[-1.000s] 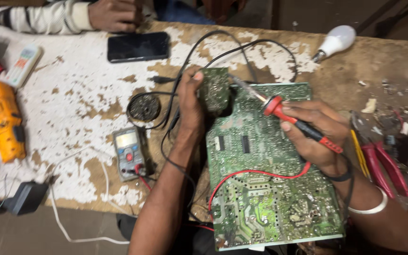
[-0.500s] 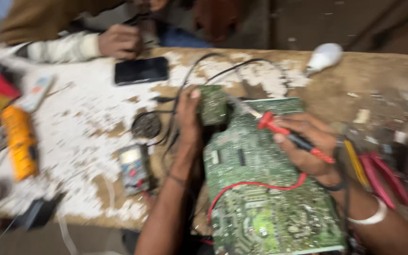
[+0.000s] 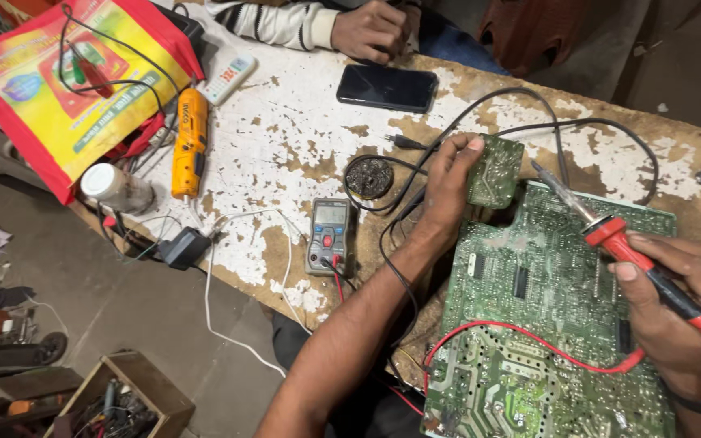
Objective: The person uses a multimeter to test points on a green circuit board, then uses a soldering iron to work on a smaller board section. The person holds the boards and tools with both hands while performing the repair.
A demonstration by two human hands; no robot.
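My left hand (image 3: 446, 188) grips a small green circuit board (image 3: 496, 169), holding it upright at the far edge of a large green circuit board (image 3: 545, 316) that lies on the worn table (image 3: 285, 138). My right hand (image 3: 675, 304) is closed around a red-handled soldering iron (image 3: 622, 243), its metal tip pointing up-left toward the small board. A red wire (image 3: 529, 339) loops across the large board.
A grey multimeter (image 3: 328, 235), a round black coil (image 3: 368, 177), a black phone (image 3: 386, 87), an orange tool (image 3: 189, 142), a white remote (image 3: 227, 75), a red and yellow bag (image 3: 75, 81) and a jar (image 3: 115, 188) lie around. Another person's hand (image 3: 375, 31) rests at the far edge.
The view has swung left and down, showing more of the table's left end and the floor. My hands keep the same hold on the small board and the iron.
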